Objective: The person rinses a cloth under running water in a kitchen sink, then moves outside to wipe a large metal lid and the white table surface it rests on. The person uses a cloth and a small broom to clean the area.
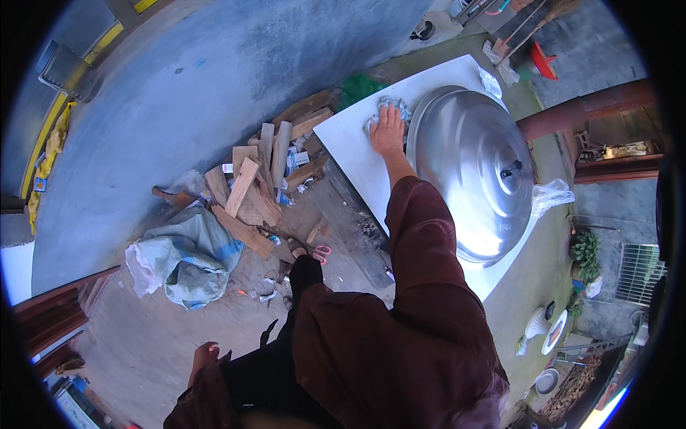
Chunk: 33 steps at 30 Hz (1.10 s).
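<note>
My right hand (388, 134) lies flat, fingers spread, over a crumpled grey cloth (399, 103) and presses it onto a white stove top (356, 128). Just beside the hand, a large domed metal lid (466, 177) with a small black knob covers much of that top. My left hand (206, 354) hangs low at my side, away from the stove. Its fingers look loosely curled, and nothing shows in them, though the palm is partly hidden.
Split firewood (244, 185) and litter lie on the floor by the wall. Near them are a woven sack (201, 257) and pink-handled scissors (321, 253). A rusty-red pipe (584, 110) stands behind the lid. A clear plastic bag (552, 195) hangs at the stove's edge.
</note>
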### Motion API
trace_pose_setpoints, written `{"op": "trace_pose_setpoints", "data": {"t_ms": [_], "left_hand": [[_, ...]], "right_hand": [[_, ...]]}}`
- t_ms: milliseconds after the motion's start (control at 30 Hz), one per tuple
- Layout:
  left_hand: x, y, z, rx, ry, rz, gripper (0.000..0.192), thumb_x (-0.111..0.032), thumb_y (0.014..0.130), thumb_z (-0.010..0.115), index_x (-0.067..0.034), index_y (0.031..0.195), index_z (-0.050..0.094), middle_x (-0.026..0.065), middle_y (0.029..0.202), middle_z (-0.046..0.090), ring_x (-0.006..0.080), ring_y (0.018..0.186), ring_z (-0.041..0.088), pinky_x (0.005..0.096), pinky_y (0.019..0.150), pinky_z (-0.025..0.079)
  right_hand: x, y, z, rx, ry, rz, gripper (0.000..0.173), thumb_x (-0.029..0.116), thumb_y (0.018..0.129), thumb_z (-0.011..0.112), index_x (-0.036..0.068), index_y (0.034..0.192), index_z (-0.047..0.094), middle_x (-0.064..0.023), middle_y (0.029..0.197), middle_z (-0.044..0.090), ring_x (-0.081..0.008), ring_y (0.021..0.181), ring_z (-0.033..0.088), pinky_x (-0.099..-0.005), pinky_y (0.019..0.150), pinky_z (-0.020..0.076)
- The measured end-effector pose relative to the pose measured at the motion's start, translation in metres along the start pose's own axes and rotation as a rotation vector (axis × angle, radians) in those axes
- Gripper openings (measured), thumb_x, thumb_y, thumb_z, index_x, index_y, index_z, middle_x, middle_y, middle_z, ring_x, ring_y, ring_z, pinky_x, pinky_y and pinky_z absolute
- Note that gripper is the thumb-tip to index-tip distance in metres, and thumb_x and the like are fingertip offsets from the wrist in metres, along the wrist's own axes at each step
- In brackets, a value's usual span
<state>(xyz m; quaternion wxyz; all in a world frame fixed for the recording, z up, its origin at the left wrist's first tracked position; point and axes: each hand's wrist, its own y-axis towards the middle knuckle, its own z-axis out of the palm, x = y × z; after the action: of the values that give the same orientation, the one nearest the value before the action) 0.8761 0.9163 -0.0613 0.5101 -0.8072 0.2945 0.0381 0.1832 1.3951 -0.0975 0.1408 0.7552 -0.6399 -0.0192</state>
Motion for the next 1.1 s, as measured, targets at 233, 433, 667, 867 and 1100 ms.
{"op": "trace_pose_setpoints", "data": {"t_ms": [233,433,667,867,1100], "left_hand": [[-0.101,0.021,-0.017,0.064,0.01,0.051,0.033,-0.02,0.085,0.059,0.0,0.111,0.065,0.0196,0.097,0.069,0.0267,0.088,0.068,0.0346,0.078,0.053],[-0.057,0.052,-0.03,0.137,0.095,0.022,0.03,-0.019,0.084,0.06,-0.001,0.107,0.066,0.0184,0.093,0.07,0.0271,0.086,0.069,0.0352,0.076,0.054],[-0.047,0.061,-0.039,0.01,0.014,0.06,0.027,-0.018,0.085,0.06,-0.001,0.105,0.067,0.0185,0.09,0.07,0.0275,0.086,0.069,0.0356,0.075,0.054],[0.044,0.077,0.001,0.144,-0.142,-0.015,0.031,-0.02,0.082,0.062,0.0,0.104,0.066,0.0189,0.088,0.069,0.0278,0.085,0.069,0.0357,0.074,0.053],[-0.027,0.077,-0.021,0.053,-0.007,0.109,0.03,-0.017,0.082,0.06,0.0,0.106,0.066,0.0193,0.092,0.069,0.0283,0.089,0.068,0.0357,0.077,0.053]], "right_hand": [[0.056,0.013,0.015,-0.09,0.102,-0.047,0.054,0.029,0.089,0.051,0.0,0.135,0.044,-0.0197,0.144,0.039,-0.0345,0.136,0.032,-0.0503,0.109,0.0245],[0.118,-0.085,-0.038,0.156,0.374,-0.307,0.056,0.025,0.09,0.052,0.002,0.139,0.036,-0.0173,0.15,0.029,-0.0355,0.139,0.027,-0.0513,0.111,0.0219],[0.012,0.025,-0.002,-0.09,0.0,0.012,0.056,0.025,0.089,0.057,0.004,0.137,0.04,-0.0167,0.146,0.036,-0.0353,0.136,0.031,-0.0501,0.108,0.0261],[0.111,-0.045,0.006,-0.147,0.311,-0.199,0.039,0.011,0.085,0.056,0.005,0.124,0.054,-0.0158,0.135,0.05,-0.0351,0.127,0.043,-0.0469,0.103,0.0335],[0.09,-0.095,-0.031,0.031,0.88,0.083,0.027,-0.005,0.082,0.052,0.005,0.102,0.069,-0.0155,0.103,0.067,-0.0311,0.095,0.063,-0.0349,0.083,0.0501]]}}
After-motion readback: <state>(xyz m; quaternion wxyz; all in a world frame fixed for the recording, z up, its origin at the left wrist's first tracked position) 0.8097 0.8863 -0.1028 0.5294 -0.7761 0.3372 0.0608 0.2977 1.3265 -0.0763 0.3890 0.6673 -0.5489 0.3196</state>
